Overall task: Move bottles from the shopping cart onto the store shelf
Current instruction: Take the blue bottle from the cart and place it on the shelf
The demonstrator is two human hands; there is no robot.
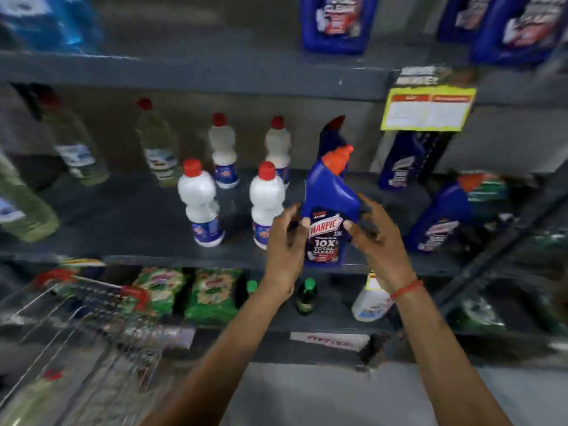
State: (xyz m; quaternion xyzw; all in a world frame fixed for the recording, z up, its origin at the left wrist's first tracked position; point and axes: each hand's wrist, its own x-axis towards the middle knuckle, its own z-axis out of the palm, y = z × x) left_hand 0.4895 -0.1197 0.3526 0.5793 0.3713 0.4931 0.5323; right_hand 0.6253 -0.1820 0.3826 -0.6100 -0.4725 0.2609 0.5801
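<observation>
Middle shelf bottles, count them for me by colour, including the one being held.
White bottles with red caps: 4
Clear bottles with red caps: 2
Blue bottles: 4, one of them in both hands
Total: 10

Person, seen from the head camera: two bare forearms, no sleeves in view. Left hand (pixel 284 241): no ring, watch or band visible; wrist bare. Right hand (pixel 379 241): no ring visible. Right wrist: one thin thread bracelet (pixel 406 289), orange-red, wound closely round the wrist. Fingernails short; finer detail lost to blur.
</observation>
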